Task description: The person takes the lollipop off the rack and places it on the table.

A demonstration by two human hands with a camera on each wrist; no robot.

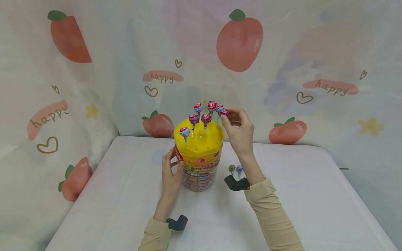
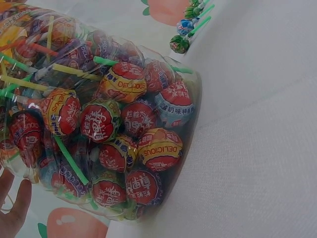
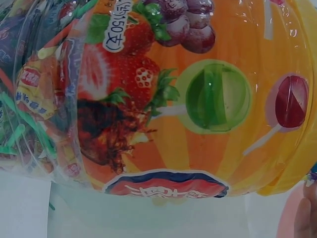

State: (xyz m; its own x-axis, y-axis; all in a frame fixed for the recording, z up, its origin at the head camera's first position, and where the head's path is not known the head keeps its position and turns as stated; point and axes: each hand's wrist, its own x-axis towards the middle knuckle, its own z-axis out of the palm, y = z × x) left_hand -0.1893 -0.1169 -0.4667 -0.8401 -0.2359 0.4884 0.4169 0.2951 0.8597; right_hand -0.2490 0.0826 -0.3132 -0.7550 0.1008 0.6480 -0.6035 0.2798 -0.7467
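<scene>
A clear plastic jar [image 1: 201, 174] full of wrapped lollipops stands upright on the table, topped by a yellow lid [image 1: 201, 143] with small holes. Several lollipops [image 1: 193, 119] stick up from that lid. My left hand [image 1: 171, 176] holds the jar's left side, thumb toward the front; in the left wrist view its fingers [image 2: 19, 203] show beside the jar [image 2: 171, 144]. At the lid's right rim, my right hand [image 1: 241, 130] pinches a red and purple lollipop [image 1: 224, 112] near its head. The right wrist view is mostly the jar's orange fruit label [image 3: 208, 148].
On the white tabletop [image 1: 298, 195], a green lollipop [image 1: 231, 168] and a blue lollipop [image 1: 239, 169] lie right of the jar, near my right wrist. The left wrist view shows several loose lollipops [image 2: 179, 43] there. A printed cloth [image 1: 194, 42] hangs behind the table.
</scene>
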